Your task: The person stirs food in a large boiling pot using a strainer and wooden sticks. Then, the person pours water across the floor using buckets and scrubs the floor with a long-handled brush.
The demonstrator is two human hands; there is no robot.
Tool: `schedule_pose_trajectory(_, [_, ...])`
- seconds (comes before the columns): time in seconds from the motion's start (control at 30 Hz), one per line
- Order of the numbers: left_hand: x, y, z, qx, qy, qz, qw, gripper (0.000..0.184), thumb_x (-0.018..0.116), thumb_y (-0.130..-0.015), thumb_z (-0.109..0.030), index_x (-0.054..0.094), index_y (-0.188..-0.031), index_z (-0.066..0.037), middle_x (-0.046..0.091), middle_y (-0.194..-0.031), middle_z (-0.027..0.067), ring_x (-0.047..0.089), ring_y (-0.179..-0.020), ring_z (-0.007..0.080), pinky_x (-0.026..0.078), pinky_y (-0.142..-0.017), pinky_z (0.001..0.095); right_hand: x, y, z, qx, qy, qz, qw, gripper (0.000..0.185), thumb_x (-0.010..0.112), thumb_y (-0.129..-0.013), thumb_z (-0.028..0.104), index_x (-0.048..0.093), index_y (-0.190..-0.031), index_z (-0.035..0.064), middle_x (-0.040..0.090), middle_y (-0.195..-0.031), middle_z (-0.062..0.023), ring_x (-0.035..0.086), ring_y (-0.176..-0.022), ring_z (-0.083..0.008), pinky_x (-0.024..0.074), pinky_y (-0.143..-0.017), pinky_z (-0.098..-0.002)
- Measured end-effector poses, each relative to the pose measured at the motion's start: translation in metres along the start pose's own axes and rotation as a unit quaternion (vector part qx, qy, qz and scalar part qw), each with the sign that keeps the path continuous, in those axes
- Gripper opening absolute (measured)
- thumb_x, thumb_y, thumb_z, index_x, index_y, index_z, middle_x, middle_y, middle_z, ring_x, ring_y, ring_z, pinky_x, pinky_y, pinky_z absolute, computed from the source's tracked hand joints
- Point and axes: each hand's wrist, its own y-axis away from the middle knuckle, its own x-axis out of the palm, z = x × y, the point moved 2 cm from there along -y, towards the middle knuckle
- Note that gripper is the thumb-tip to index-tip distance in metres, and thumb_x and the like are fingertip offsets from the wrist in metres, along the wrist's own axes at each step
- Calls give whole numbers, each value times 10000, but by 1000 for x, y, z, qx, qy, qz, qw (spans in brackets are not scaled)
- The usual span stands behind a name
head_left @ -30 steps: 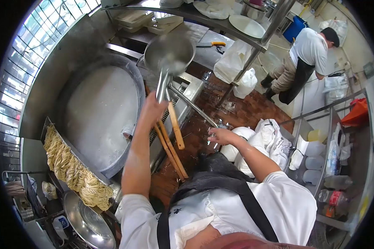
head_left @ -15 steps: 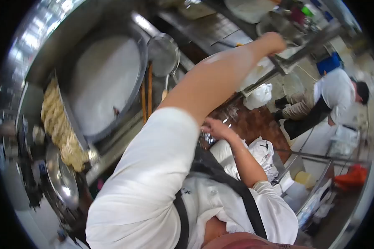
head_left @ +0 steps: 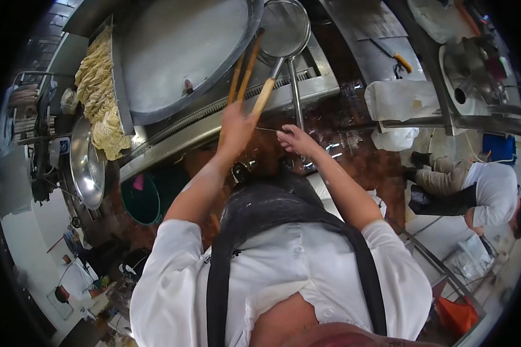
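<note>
My left hand [head_left: 236, 126] is closed, its fingers partly hidden, in front of two long wooden sticks [head_left: 248, 69] and beside the wooden handle [head_left: 264, 97] of a mesh strainer [head_left: 279, 29]. A thin strand [head_left: 266, 129] runs from it to my right hand [head_left: 295, 141], where finger and thumb are pinched at its end. What the strand is made of cannot be made out. Whether the left hand also touches the sticks is unclear. Above lies a big round pan [head_left: 185, 52] of cloudy whitish liquid with a small brown thing in it.
Yellow noodles [head_left: 101, 87] fill a metal tray at the left, with a shiny metal bowl [head_left: 88, 165] below. A green bin [head_left: 140, 199] stands on the wet floor. Orange-handled scissors [head_left: 396, 58] lie on a counter. A co-worker [head_left: 486, 185] bends over at the right; another person [head_left: 75, 283] is lower left.
My left arm has come back from the far upper right to in front of my body, near my right hand. The camera view has shifted, and the strand now shows between my hands.
</note>
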Motion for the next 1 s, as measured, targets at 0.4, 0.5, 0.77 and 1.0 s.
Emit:
schedule_pose_trajectory(0.4, [8, 71, 90, -152, 4, 165, 974, 623, 670, -739, -103, 400, -1295, -30, 663, -964, 292, 643, -927, 459, 521, -803, 521, 91, -81, 12, -72, -219, -183, 956, 272, 661, -899, 127, 451, -1064, 73, 548, -804, -59, 587, -628, -175, 531, -504, -317])
schedule_pose_trajectory(0.5, [-1, 80, 92, -184, -7, 173, 967, 601, 639, -733, -111, 435, -1294, -43, 657, -990, 294, 628, -959, 468, 508, -826, 527, 68, -38, 38, -91, -225, -189, 951, 213, 598, -898, 28, 433, -1025, 67, 531, -731, -55, 553, -537, -152, 498, -415, -312])
schedule_pose_trajectory(0.77, [-88, 130, 113, -128, 117, 259, 950, 616, 654, -707, -103, 470, -1293, -62, 682, -1013, 186, 674, -947, 369, 512, -851, 433, 11, 43, 77, -139, -156, -183, 961, 160, 617, -917, 85, 477, -994, 70, 531, -674, -12, 549, -537, -113, 487, -424, -275])
schedule_pose_trajectory(1.0, [-133, 126, 54, -205, 253, 493, 807, 485, 653, -739, -71, 493, -1194, -27, 587, -811, 65, 598, -642, 178, 484, -580, 299, -65, 144, 128, -156, 8, -297, 942, 220, 632, -927, 112, 526, -1112, 58, 536, -682, 1, 541, -525, -95, 469, -432, -254])
